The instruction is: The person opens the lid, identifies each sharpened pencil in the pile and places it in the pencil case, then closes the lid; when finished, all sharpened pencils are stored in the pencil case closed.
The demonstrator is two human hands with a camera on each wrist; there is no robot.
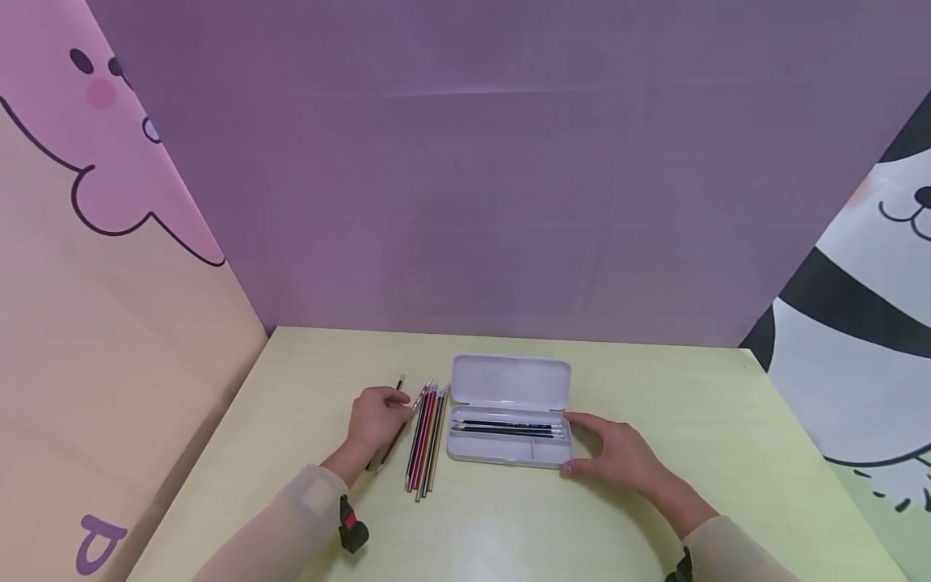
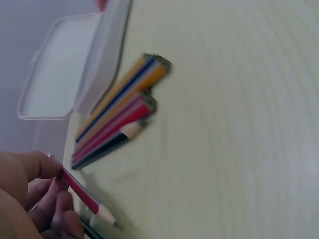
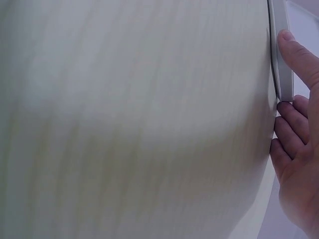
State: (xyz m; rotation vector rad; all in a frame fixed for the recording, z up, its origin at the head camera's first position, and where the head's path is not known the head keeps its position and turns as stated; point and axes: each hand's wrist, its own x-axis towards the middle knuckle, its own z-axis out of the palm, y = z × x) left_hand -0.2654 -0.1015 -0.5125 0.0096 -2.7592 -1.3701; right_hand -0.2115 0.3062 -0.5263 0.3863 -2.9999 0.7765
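My left hand (image 1: pixel 376 416) pinches a red pencil (image 2: pixel 79 191) between thumb and fingers, its sharpened tip slanting down toward the table. Beneath that hand a dark pencil (image 2: pixel 89 229) shows in part. Just to the right lies a row of red, black and yellow-and-blue striped pencils (image 1: pixel 427 440). A white pencil case (image 1: pixel 511 381) stands with its lid folded back, and several dark pencils (image 1: pixel 502 431) lie lengthwise inside. At the case's right end, my right hand (image 1: pixel 618 454) holds it, thumb by the front corner and fingers against the end wall.
The pale wooden table (image 1: pixel 655 388) meets a purple backdrop (image 1: pixel 509 202) at its far edge. Cartoon-printed panels stand at the left (image 1: pixel 109 323) and right (image 1: pixel 858 339). A black wrist device (image 1: pixel 353 533) hangs at the left sleeve.
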